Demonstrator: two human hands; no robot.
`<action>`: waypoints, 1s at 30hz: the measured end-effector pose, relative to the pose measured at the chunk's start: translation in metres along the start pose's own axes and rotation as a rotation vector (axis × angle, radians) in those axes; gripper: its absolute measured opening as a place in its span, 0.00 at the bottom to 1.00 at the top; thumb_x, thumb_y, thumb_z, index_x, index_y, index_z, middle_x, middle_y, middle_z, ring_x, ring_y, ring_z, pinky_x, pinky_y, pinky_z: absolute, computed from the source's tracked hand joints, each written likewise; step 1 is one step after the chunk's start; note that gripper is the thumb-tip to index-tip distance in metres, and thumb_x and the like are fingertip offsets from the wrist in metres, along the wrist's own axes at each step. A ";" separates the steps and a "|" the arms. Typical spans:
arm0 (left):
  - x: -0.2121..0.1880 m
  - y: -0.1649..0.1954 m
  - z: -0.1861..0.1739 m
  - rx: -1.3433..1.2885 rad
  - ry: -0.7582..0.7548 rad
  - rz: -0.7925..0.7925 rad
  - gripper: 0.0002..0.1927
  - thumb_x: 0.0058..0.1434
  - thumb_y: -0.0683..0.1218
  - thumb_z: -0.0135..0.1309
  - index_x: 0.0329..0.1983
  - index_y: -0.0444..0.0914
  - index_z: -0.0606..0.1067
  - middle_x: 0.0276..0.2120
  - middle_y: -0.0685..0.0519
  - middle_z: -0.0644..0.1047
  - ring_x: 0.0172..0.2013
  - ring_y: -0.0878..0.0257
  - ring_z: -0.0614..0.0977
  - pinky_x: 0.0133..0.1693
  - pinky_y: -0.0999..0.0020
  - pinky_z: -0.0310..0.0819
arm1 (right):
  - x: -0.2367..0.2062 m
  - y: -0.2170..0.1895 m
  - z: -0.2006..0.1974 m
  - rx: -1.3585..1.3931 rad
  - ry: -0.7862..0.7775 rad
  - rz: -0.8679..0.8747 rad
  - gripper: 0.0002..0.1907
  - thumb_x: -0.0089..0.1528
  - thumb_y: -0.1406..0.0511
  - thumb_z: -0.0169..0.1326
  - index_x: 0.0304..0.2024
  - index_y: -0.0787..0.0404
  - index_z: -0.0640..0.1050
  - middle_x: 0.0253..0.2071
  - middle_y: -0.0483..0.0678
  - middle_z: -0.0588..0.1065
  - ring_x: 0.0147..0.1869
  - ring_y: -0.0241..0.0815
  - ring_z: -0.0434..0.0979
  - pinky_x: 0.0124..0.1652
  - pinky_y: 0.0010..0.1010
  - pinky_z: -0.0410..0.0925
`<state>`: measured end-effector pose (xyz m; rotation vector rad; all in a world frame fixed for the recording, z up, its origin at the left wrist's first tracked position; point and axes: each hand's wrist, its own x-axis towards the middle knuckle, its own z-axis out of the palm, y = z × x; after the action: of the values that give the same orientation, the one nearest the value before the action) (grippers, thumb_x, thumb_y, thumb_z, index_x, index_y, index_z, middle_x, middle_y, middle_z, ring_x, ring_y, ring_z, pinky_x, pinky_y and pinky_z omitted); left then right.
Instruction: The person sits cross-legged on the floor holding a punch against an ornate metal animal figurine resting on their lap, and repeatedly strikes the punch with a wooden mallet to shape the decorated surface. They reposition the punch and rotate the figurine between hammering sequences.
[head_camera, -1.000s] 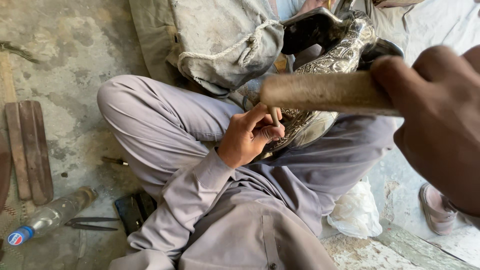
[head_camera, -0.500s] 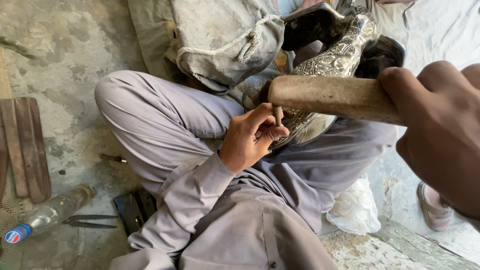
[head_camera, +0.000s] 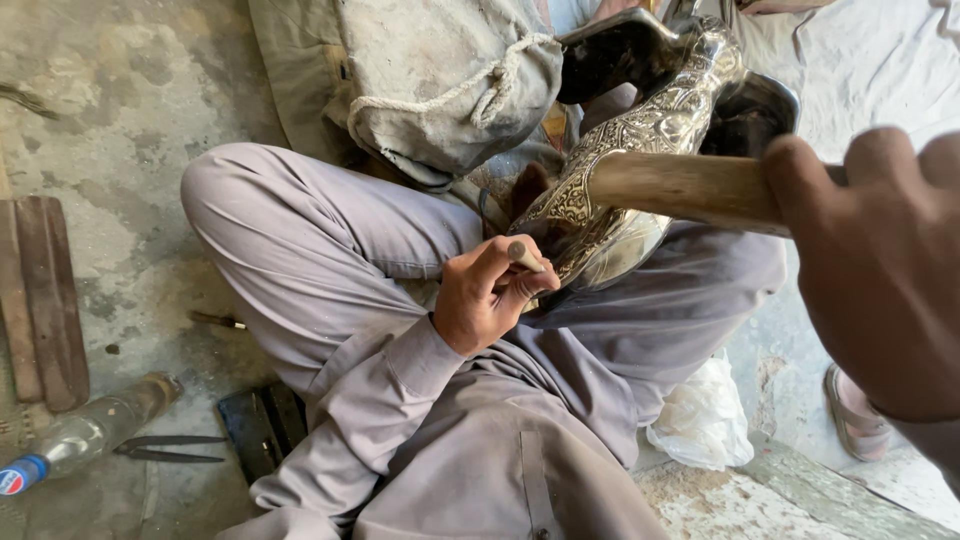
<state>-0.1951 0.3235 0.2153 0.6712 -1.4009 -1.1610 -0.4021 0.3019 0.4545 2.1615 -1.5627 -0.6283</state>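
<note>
Two hands clamped, left hand (head_camera: 487, 300) pinching punch (head_camera: 524, 255) angled up-right against embossed metal vessel (head_camera: 640, 150), right hand (head_camera: 880, 270) gripping horizontal mallet (head_camera: 680, 187).

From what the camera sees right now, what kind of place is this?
Probably a small metal craft workshop, worked on the floor. The left hand holds a small punch on an engraved silver metal vessel, the right hand grips a wooden-handled hammer, and dark metal shears lie on the stained concrete floor.

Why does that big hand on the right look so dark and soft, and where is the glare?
Head view: the right hand sits very close to the lens, so it looks oversized, shadowed and slightly blurred, as does the wooden handle; glare flashes off the embossed metal piece; the left hand is sharp in even daylight.
</note>
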 end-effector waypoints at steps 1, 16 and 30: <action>0.000 0.000 0.000 -0.003 0.000 0.021 0.16 0.66 0.37 0.59 0.52 0.31 0.67 0.37 0.52 0.78 0.38 0.67 0.85 0.38 0.75 0.83 | 0.000 -0.003 -0.007 0.159 0.037 -0.006 0.26 0.59 0.70 0.61 0.61 0.58 0.76 0.34 0.55 0.73 0.26 0.43 0.70 0.26 0.32 0.63; -0.004 -0.008 -0.006 0.043 -0.048 -0.001 0.07 0.68 0.38 0.60 0.45 0.37 0.74 0.37 0.53 0.83 0.35 0.63 0.88 0.37 0.71 0.81 | -0.008 -0.015 -0.025 0.134 0.106 -0.103 0.23 0.59 0.62 0.66 0.56 0.56 0.77 0.35 0.44 0.73 0.33 0.38 0.70 0.38 0.33 0.65; -0.004 -0.011 -0.008 0.019 -0.079 0.036 0.15 0.62 0.32 0.60 0.50 0.36 0.72 0.38 0.49 0.79 0.39 0.59 0.86 0.41 0.69 0.83 | -0.018 -0.018 -0.029 0.213 0.103 -0.079 0.25 0.51 0.71 0.65 0.51 0.59 0.78 0.35 0.49 0.75 0.35 0.47 0.75 0.41 0.39 0.67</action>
<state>-0.1888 0.3212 0.2027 0.6170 -1.4862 -1.1578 -0.3766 0.3266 0.4706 2.3803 -1.5570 -0.3819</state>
